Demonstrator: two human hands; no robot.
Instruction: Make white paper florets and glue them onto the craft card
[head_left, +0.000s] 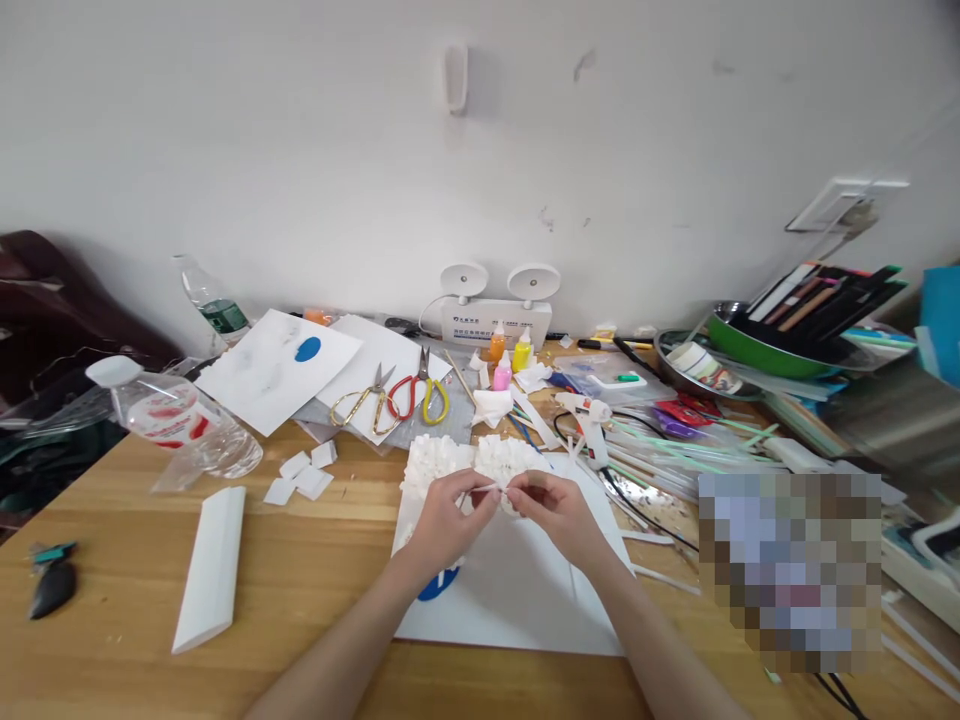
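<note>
My left hand (452, 512) and my right hand (553, 512) meet fingertip to fingertip over a white board (517, 605). Both pinch a thin white strip (486, 488), possibly paper; the fingers cover much of it. Just behind the hands, ruffled white clusters (433, 460) lie along the board's far edge, partly hidden by my fingers. A blue round patch (439, 583) with white marks shows on the board beneath my left wrist.
Scissors (371, 398), red-and-yellow-handled cutters (422, 385), small paint bottles (501, 375) and a glue gun (589, 425) lie behind the board. At left are a water bottle (191, 425), white paper squares (311, 482) and a folded white paper (211, 570). Pale strips (675, 455) clutter the right.
</note>
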